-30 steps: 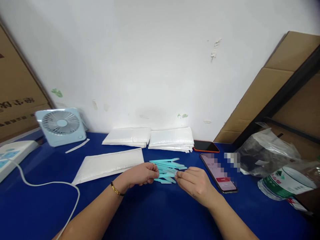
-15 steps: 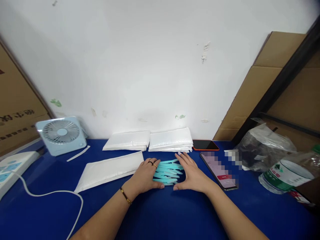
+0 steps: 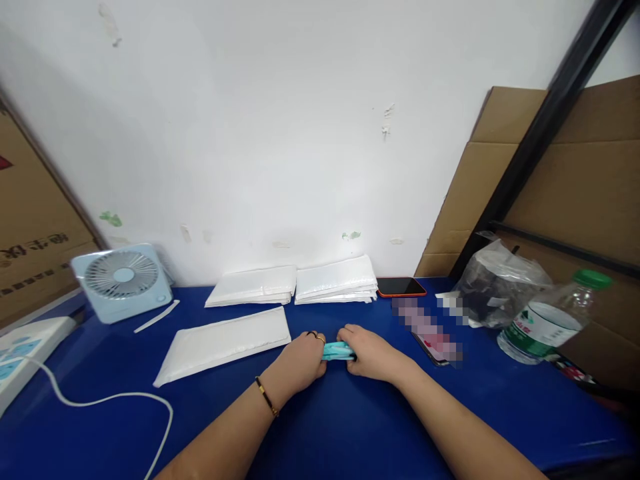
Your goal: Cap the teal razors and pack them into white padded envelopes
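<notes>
Several light blue plastic strips (image 3: 337, 351) are bunched into a tight bundle on the blue table (image 3: 320, 427). My left hand (image 3: 300, 360) is closed on the bundle's left end; it wears rings and a gold bracelet. My right hand (image 3: 369, 352) is closed on the right end. Only a short stretch of the strips shows between the two hands. A single white padded envelope (image 3: 225, 343) lies flat just left of my left hand.
Two stacks of white envelopes (image 3: 295, 285) sit against the wall. A small blue fan (image 3: 123, 280), a white device (image 3: 23, 347) and its cable (image 3: 100, 403) are at the left. Two phones (image 3: 403, 287), a plastic bag (image 3: 500, 283) and a water bottle (image 3: 550, 317) are at the right.
The strips lay spread out with my hands flat on either side. My hands have pushed together and closed, gathering the strips into one bundle. The camera has tilted up slightly.
</notes>
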Demonstrator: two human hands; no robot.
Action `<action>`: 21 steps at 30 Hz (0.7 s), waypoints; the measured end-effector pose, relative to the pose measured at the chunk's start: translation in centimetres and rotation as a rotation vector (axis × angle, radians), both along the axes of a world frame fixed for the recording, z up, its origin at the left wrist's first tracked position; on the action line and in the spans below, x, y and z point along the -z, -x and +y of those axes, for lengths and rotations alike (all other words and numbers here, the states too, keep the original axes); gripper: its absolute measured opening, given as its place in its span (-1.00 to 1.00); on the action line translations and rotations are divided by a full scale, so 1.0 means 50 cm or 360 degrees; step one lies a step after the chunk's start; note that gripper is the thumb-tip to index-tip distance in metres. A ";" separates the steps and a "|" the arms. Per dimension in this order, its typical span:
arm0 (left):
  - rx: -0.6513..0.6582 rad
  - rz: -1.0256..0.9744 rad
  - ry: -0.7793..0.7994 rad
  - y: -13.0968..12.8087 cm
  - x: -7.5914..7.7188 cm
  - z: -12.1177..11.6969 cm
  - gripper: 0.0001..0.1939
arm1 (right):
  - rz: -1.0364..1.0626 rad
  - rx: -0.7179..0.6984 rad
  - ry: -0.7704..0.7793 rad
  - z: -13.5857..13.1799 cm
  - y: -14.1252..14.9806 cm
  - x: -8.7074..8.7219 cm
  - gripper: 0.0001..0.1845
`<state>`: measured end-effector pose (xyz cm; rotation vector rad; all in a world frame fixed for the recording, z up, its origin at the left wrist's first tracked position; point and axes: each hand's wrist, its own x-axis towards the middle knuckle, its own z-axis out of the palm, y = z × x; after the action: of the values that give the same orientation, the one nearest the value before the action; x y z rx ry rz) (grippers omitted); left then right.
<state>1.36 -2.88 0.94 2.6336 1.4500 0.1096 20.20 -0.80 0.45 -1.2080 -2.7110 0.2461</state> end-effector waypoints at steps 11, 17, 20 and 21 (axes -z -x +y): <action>-0.0247 -0.0504 0.0035 0.001 -0.008 0.003 -0.79 | -0.0404 -0.0094 -0.0233 -0.004 0.041 -0.198 -0.61; -0.0364 -0.1507 0.0282 -0.012 -0.017 -0.002 -0.73 | 0.0264 -0.0228 -0.0336 -0.022 0.097 -0.320 -0.46; -0.0398 -0.1573 0.0384 -0.020 -0.009 0.002 -0.83 | 0.0252 -0.0182 -0.0284 -0.038 0.143 -0.273 -0.47; -0.0408 -0.1527 0.0413 -0.022 -0.006 0.004 -0.90 | 0.0214 -0.0178 -0.0265 -0.041 0.154 -0.252 -0.47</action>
<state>2.45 -2.69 1.24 1.7265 1.2752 0.9715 12.48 -2.86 13.03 -0.9608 -2.6260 0.1077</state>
